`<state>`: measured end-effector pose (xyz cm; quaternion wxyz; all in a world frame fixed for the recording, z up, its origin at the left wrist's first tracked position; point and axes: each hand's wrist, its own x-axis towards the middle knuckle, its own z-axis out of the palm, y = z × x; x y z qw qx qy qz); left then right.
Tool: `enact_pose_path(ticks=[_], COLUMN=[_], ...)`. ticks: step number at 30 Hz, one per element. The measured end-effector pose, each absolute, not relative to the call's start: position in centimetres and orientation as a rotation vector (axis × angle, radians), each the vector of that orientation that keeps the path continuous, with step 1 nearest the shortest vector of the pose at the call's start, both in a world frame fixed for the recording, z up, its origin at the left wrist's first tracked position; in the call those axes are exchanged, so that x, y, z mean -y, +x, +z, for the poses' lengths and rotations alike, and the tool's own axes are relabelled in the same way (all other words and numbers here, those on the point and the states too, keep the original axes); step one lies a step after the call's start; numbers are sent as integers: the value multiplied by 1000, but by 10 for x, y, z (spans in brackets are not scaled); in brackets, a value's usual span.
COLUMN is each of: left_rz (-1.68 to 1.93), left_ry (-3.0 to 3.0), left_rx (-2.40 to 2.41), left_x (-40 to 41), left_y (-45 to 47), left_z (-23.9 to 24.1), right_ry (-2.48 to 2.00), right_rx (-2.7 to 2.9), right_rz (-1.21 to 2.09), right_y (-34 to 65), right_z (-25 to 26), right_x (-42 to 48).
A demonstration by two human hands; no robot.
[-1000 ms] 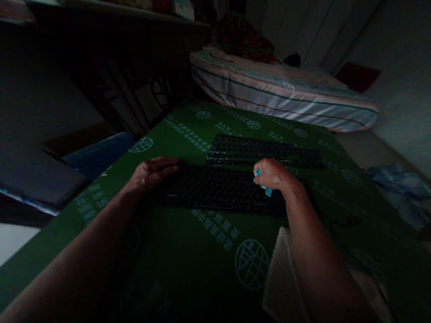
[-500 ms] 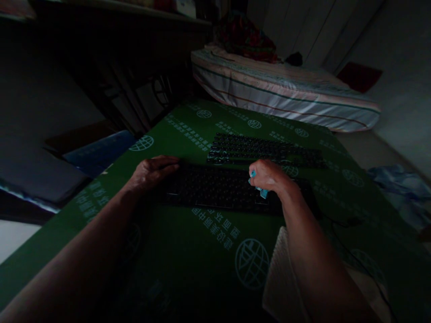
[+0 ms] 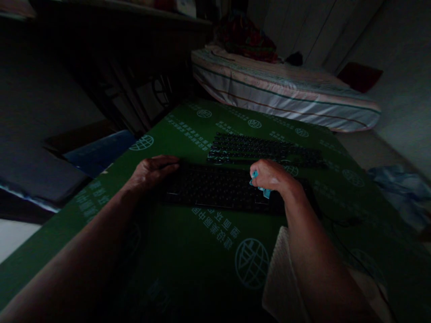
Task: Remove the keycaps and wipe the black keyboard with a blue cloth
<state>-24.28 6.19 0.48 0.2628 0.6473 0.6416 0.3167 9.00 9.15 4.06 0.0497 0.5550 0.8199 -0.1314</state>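
Observation:
A black keyboard (image 3: 215, 186) lies lengthwise on the green table covering; its bed shows rows of small raised studs where keycaps have been removed. My left hand (image 3: 156, 170) grips its left end, fingers over the far corner. My right hand (image 3: 269, 174) is closed around a small turquoise tool (image 3: 266, 193) above the right part of the keyboard. The tool's flat end points down towards the studs; its working tip is too dark to make out. Just beyond the keyboard, loose black keycaps (image 3: 249, 146) lie in rows.
The green covering (image 3: 202, 251) has white globe prints and lettering. A pale folded cloth (image 3: 283, 273) lies under my right forearm, with a cable (image 3: 346, 246) beside it. Behind stands a bed (image 3: 286, 89); a dark table (image 3: 134, 27) is at the left.
My right hand and the turquoise tool have shifted slightly to the right over the keyboard. My left hand stays in place.

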Motion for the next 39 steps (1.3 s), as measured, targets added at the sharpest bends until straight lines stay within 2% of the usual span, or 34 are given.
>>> enact_pose_path(ticks=[5,39], left_rz=[864,893], left_ry=[1779,1793], left_rx=[-1766,-1732], left_x=[-63,-65], left_y=[-244,-247], left_z=[4,-1], right_ry=[1718,1716], right_rx=[-2452,-2369], right_rz=[-296,-308], right_y=[86,94], right_z=[41,47], right_x=[-89,-90])
